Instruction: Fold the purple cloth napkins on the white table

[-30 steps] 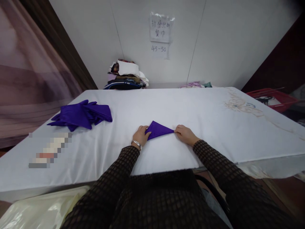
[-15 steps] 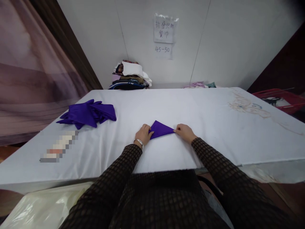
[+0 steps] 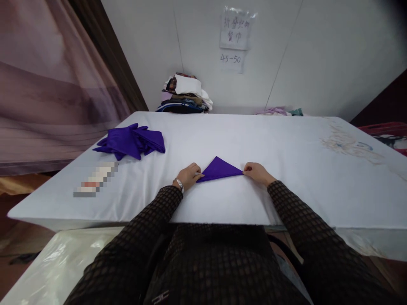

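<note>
A white-draped table point(image 3: 286, 203) is stretching out before me, with a purple pile point(image 3: 127, 142) sitting at ten o'clock from the purple triangle point(image 3: 221, 167). That folded piece is lying on the table between my hands, its peak pointing to twelve. My left hand point(image 3: 188, 176) is now sitting farther out at eight o'clock, baring more of that end — so I'm judging the lower edge is being drawn straight. My right hand point(image 3: 257, 173) is pinching the three o'clock corner between closed fingertips; my left is touching its corner — whether that grip is closing, I cannot tell.

paper signs point(image 3: 234, 36) hang on the wall point(image 3: 203, 34), right of piled clothes point(image 3: 187, 86).
</note>
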A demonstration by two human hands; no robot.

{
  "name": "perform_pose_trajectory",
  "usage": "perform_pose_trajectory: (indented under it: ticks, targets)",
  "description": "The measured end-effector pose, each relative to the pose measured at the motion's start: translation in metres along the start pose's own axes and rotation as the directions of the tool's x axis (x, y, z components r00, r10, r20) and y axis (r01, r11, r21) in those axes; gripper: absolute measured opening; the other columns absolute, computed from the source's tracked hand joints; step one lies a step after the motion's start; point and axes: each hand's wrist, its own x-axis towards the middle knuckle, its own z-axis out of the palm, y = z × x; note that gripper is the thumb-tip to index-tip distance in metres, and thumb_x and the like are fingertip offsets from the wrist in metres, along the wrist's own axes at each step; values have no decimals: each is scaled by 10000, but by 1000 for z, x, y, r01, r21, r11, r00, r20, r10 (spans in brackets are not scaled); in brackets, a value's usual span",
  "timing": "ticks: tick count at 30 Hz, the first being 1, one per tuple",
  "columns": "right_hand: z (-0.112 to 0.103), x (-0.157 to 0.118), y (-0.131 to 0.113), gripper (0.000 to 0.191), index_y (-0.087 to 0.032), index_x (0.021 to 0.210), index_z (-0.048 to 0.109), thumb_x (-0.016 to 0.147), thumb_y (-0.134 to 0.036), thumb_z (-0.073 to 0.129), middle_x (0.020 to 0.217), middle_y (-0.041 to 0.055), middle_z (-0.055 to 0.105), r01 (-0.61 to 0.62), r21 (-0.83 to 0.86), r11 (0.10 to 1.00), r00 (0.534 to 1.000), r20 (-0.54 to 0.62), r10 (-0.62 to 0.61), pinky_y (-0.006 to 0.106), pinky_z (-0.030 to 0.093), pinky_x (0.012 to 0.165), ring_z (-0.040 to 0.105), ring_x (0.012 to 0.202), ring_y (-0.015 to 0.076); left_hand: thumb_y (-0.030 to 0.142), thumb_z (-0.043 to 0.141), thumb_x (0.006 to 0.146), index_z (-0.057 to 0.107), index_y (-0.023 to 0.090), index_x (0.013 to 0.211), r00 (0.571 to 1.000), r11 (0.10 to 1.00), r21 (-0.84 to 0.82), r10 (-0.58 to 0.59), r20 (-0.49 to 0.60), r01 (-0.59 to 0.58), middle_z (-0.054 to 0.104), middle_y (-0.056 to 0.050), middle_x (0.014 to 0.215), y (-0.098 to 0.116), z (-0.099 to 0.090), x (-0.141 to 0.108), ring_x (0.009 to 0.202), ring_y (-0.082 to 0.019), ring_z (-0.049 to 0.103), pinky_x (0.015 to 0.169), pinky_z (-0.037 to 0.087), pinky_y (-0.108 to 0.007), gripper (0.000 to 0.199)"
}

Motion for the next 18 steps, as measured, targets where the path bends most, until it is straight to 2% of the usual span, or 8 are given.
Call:
perform_pose_trajectory:
  ticks: [3,5,8,11,13,15,18]
  targets:
    - [-2,2,1,48,-192,728,613,694,-181,581,686,-2,624,3,28,1000,999,44,-4,244,395,600,561,654,148,322,588,808,562,214,821,997,993,-94,-74,12,75,575,19,823,-7,0,-3,720,-115,555,671,442,-235,111]
    - [-3,1,-2,93,-188,773,623,699,-156,577,738,15,634,27,-10,1000,999,28,-27,255,410,633,567,691,158,303,602,789,569,213,817,993,983,-146,-111,35,115,581,28,783,-10,1,-2,699,-113,553,656,442,-230,100]
    - [-2,-4,-12,188,-183,820,643,697,-76,549,873,59,640,210,-163,964,977,-7,-214,285,411,728,559,821,189,287,614,768,579,211,815,992,976,-182,-115,47,121,581,34,766,-12,3,1,689,-112,549,644,438,-231,96]
    - [2,-11,-26,315,-180,863,663,699,7,470,962,80,634,434,-294,851,892,12,-451,325,390,806,528,925,215,275,613,761,585,203,790,995,976,-197,-87,41,94,568,36,746,-12,4,3,678,-110,540,636,431,-233,82]
    - [7,-13,-34,390,-181,921,668,700,34,429,998,83,634,520,-312,795,838,9,-545,348,392,818,519,954,224,261,609,761,589,199,774,997,976,-206,-69,38,75,559,35,738,-12,4,3,672,-109,533,631,427,-233,66]
    - [12,-12,-41,421,-183,951,669,699,41,417,1029,84,632,587,-279,760,790,-9,-613,364,405,830,519,977,226,251,608,761,593,198,761,998,975,-214,-51,34,57,554,33,734,-11,3,3,669,-108,526,627,422,-232,55]
    - [20,-9,-55,366,-184,947,673,737,5,440,1039,83,635,675,-181,715,720,-47,-692,380,426,866,535,992,215,250,612,758,598,197,740,999,975,-219,-34,34,41,550,32,726,-10,2,2,664,-109,519,620,415,-231,58]
